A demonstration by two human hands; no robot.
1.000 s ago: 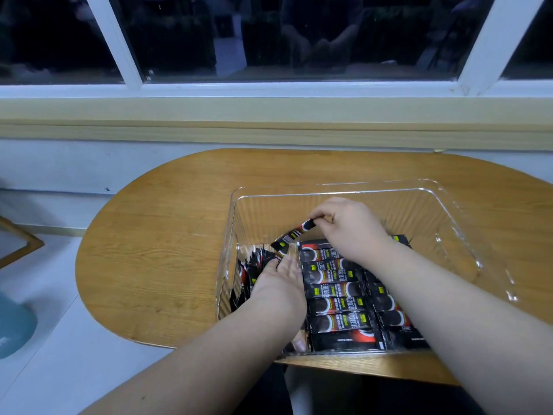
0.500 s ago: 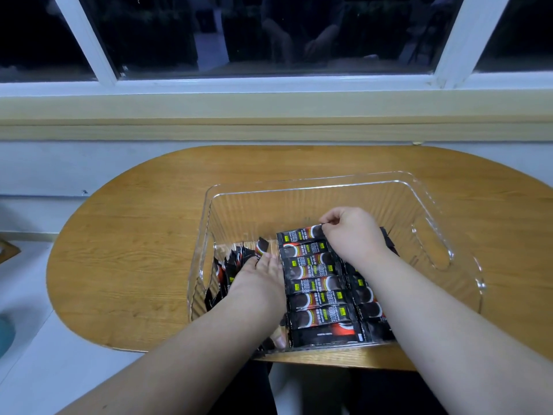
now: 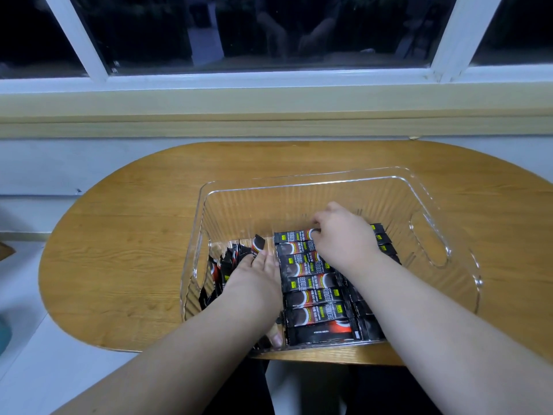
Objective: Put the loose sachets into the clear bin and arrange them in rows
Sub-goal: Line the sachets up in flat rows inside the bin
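— Two hands in the clear bin (image 3: 299, 178); where do the sachets sit?

— All inside it, on the half nearer the person. The bin stands on an oval wooden table (image 3: 134, 235) under a window (image 3: 269, 40). The middle row (image 3: 314, 296) lies flat, each sachet's long axis running left to right, overlapped like shingles from the near wall toward the far one.

— And beside it?

— The right row (image 3: 382, 245) lies the same way, mostly hidden by the forearm. The left batch (image 3: 223, 265) stands on edge, packed loosely, and one single sachet (image 3: 259, 245) sticks up with its notched end pointing away from the person.

— What are the hands doing?

— The right hand (image 3: 344, 235) has its fingers curled around the right end of the farthest sachet (image 3: 291, 236) of the middle row. The left hand (image 3: 254, 277) lies flat with straight fingers between the left batch and the middle row, holding nothing, its fingertips touching the single sachet's base.

— Any brand?

— Black wrappers with a red band, a pale ring, a small yellow tag and white lettering along the length; the writing is too small to read.
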